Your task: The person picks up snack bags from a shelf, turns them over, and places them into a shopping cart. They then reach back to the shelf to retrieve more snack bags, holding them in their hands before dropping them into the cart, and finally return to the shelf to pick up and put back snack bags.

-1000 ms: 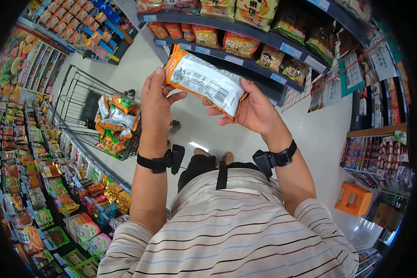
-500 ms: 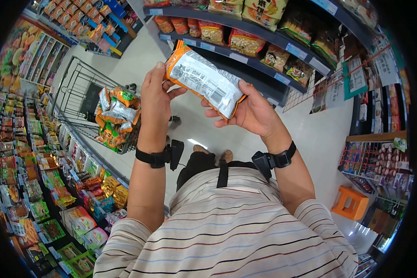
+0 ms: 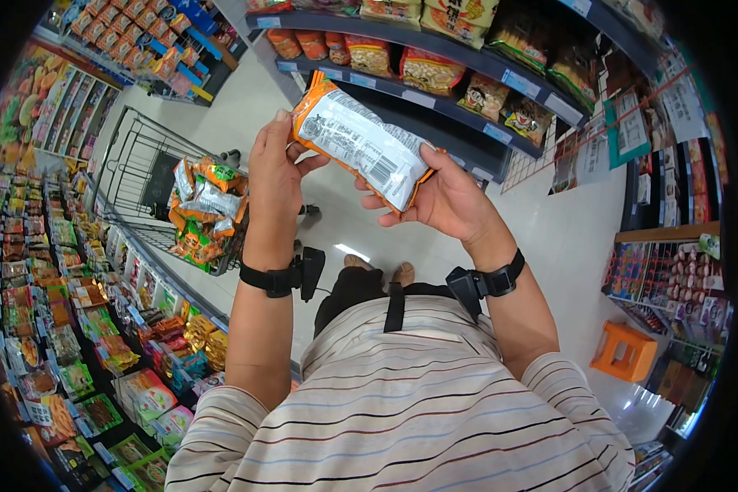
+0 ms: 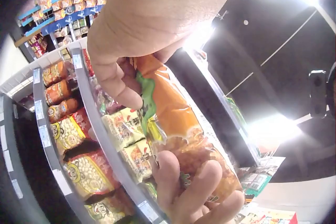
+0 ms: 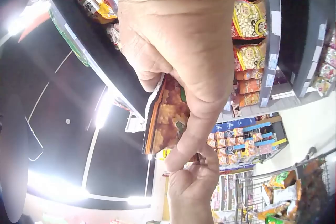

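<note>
A long, orange-edged snack bag (image 3: 361, 148) is held up in front of the chest, its silver back with print and a barcode facing the head camera. My left hand (image 3: 274, 168) pinches its left end between thumb and fingers. At the other end my right hand (image 3: 459, 197) grips the lower corner, thumb on the silver side and fingers underneath. In the left wrist view the bag's orange and green front (image 4: 176, 103) shows, with brown snack pieces pictured or visible low on it. The right wrist view catches the same brown front (image 5: 172, 111) beneath the right hand.
A wire shopping cart (image 3: 127, 156) stands on the left with several similar snack packs (image 3: 209, 205) inside. Bagged snacks fill the shelf (image 3: 442, 102) ahead. Packaged goods (image 3: 65, 328) line the display at lower left. An orange stool (image 3: 624, 351) is on the floor at right.
The bag has tipped slightly, its right end a little lower, and stays between both hands. The surroundings shift slightly with the head; both grips look the same.
</note>
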Action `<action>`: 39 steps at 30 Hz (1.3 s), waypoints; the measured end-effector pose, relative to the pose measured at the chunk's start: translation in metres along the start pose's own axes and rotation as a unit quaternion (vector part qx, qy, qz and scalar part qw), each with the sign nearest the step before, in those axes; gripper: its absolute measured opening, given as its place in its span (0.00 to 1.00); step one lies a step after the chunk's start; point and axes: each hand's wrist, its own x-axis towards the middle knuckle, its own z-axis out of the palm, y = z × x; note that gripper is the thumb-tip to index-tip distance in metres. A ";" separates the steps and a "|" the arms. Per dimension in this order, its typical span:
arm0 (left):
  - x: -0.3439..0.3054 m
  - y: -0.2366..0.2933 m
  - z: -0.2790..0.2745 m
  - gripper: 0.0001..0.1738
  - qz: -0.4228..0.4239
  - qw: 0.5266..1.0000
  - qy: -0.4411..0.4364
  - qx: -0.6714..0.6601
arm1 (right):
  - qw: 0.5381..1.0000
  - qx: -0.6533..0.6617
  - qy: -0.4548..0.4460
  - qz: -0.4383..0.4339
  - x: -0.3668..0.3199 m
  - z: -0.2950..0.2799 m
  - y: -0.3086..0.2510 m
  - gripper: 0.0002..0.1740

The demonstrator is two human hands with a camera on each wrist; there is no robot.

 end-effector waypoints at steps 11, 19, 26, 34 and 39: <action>0.013 -0.011 0.005 0.26 -0.017 1.000 -0.026 -0.001 | 1.000 0.010 0.025 -0.013 -0.002 -0.009 -0.001 0.36; 0.044 -0.017 0.001 0.26 -0.046 0.997 -0.059 -0.001 | 0.997 -0.014 0.076 -0.030 0.012 -0.008 -0.003 0.41; 0.079 -0.021 -0.017 0.30 -0.108 0.988 -0.111 0.007 | 0.992 -0.001 0.107 -0.069 0.042 -0.020 0.011 0.38; 0.075 -0.056 -0.040 0.37 -0.244 0.945 -0.212 -0.054 | 0.978 -0.089 0.180 -0.052 0.074 -0.025 0.035 0.39; 0.090 -0.068 -0.057 0.32 -0.283 0.929 -0.188 -0.143 | 0.966 -0.148 0.209 -0.021 0.067 -0.030 0.051 0.40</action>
